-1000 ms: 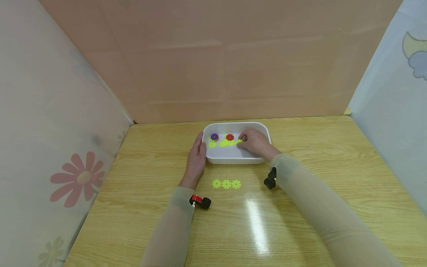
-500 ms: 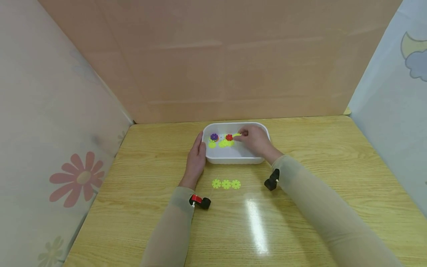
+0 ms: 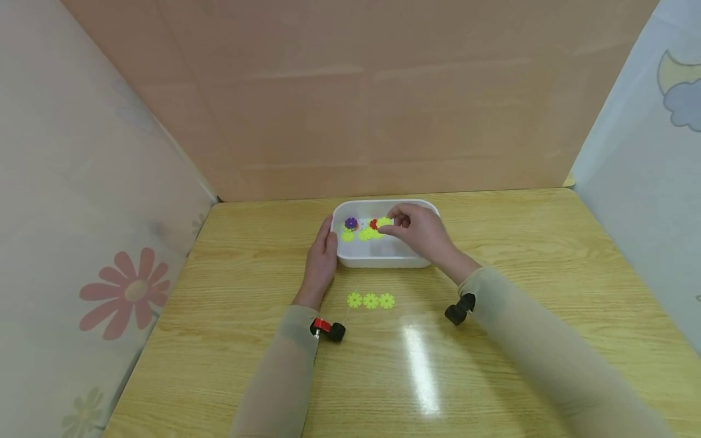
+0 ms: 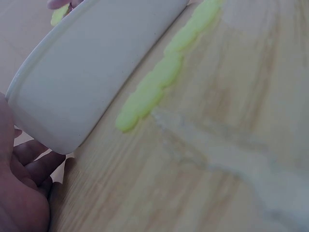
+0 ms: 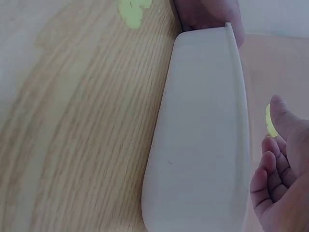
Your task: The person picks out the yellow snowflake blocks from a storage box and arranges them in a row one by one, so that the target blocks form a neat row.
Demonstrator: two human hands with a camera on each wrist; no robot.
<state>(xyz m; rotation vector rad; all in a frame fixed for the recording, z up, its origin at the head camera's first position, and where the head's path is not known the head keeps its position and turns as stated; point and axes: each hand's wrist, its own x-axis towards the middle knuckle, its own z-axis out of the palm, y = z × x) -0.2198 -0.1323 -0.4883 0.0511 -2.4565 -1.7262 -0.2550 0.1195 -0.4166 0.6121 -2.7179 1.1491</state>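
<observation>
A white plastic tub (image 3: pixel 383 263) stands on the table, holding several yellow snowflake discs (image 3: pixel 365 234), a purple snowflake disc (image 3: pixel 351 223) and a red snowflake disc (image 3: pixel 373 224). The left hand (image 3: pixel 320 261) grips the tub's left end; in the left wrist view its fingers (image 4: pixel 41 166) bend at the bottom corner. Above the tub, the right hand (image 3: pixel 421 231) pinches a yellow snowflake disc (image 3: pixel 384 222) between thumb and fingers. That same yellow disc (image 5: pixel 271 121) shows edge-on in the right wrist view, past the tub's rim.
In front of the tub, a row of 3 yellow snowflake discs (image 3: pixel 370 301) lies flat on the wooden table (image 3: pixel 246 274). A brown panel (image 3: pixel 361 109) rises behind the table. Patterned walls stand at the left and right.
The right hand has lifted a yellow snowflake disc from the pile and turned it, moving slightly up. The left hand keeps its place at the tub.
</observation>
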